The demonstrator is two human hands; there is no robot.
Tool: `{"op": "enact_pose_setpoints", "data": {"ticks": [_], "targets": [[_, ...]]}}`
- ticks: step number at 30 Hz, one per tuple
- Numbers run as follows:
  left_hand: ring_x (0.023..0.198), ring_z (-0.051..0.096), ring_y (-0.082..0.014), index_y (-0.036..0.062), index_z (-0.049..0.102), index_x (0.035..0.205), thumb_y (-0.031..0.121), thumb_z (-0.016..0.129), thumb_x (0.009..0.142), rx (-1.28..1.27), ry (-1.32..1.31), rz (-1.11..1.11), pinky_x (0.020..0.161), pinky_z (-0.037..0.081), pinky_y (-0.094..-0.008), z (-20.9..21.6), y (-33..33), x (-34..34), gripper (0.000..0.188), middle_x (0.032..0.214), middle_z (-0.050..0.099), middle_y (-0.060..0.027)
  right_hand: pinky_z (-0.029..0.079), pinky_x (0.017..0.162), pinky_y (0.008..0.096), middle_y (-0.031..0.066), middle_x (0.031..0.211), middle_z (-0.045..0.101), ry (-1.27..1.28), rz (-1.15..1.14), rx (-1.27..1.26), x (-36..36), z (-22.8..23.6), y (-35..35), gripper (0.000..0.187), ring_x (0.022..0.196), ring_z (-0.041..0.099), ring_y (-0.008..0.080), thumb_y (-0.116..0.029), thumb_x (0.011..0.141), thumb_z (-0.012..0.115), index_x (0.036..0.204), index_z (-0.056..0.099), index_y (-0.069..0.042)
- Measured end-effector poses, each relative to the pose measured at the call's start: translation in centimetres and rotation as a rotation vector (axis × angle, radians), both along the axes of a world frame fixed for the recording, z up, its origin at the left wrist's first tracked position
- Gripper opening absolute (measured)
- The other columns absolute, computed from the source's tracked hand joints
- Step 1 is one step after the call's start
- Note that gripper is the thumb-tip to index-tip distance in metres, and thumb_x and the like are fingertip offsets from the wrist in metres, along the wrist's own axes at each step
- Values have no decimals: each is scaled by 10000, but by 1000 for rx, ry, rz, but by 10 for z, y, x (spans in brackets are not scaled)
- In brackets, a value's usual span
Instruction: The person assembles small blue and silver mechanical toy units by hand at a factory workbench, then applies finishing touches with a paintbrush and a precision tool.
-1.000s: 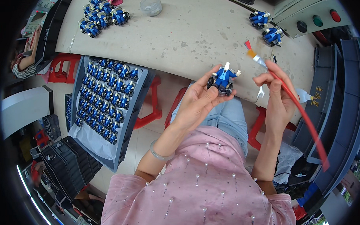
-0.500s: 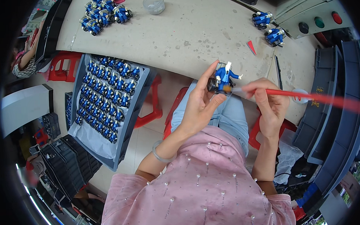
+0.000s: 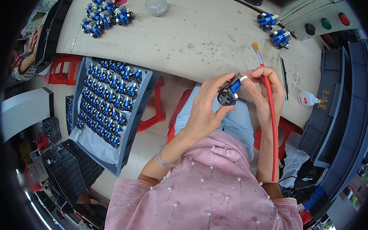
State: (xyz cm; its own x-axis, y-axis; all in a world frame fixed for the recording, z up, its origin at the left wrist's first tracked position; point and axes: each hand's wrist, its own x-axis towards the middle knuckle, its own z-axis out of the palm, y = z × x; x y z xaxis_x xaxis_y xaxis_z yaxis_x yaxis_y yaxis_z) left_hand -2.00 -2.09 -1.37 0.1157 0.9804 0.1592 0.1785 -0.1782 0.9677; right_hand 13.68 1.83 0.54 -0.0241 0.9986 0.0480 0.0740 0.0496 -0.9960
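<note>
My left hand (image 3: 203,110) grips a small blue toy figure on dark wheels (image 3: 234,87) above my lap, just off the table's front edge. The figure is tilted, with a spoked wheel toward me and its pale end to the right. My right hand (image 3: 275,87) is closed around a long red-handled paintbrush (image 3: 272,128). Its orange-tan bristles point away toward the table, while the handle runs back along my right forearm. The fingertips of that hand meet the figure's white part; whether they pinch it cannot be made out.
A grey tray (image 3: 122,157) at left holds rows of similar figures on white lining. More figures (image 3: 103,14) cluster on the table's far left, beside a clear cup (image 3: 156,5). Others (image 3: 280,38) stand far right. A white bottle (image 3: 308,98) lies near stacked grey trays (image 3: 333,109).
The paintbrush has swung from lying across the figure, bristles on it, to pointing away. The figure has turned in my left hand, and my right fingers have come in to touch it.
</note>
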Motion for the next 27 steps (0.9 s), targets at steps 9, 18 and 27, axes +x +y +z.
{"op": "enact_pose_setpoints", "data": {"ticks": [9, 18, 27], "targets": [[1124, 511, -223, 67, 376, 1354, 6, 808, 633, -169, -475, -12, 951, 438, -365, -16, 2, 3, 842, 1239, 501, -126, 451, 819, 257, 108, 891, 665, 361, -43, -185, 7, -4, 1, 189, 864, 621, 139, 5, 808, 683, 872, 523, -72], [1153, 486, -204, 30, 339, 1361, -3, 800, 664, -249, -568, -26, 955, 447, -357, -13, 3, 4, 836, 1253, 472, -137, 470, 823, 264, 132, 894, 683, 405, -80, -205, 6, -11, 0, 192, 858, 648, 145, -7, 823, 672, 841, 501, -92], [1056, 530, -167, 28, 415, 1297, -53, 705, 720, -279, -612, 17, 872, 495, -318, -8, -1, 4, 651, 1230, 481, -123, 448, 830, 261, 119, 901, 684, 433, -124, -276, 6, -11, -4, 194, 869, 638, 134, -6, 826, 668, 856, 503, -104]]}}
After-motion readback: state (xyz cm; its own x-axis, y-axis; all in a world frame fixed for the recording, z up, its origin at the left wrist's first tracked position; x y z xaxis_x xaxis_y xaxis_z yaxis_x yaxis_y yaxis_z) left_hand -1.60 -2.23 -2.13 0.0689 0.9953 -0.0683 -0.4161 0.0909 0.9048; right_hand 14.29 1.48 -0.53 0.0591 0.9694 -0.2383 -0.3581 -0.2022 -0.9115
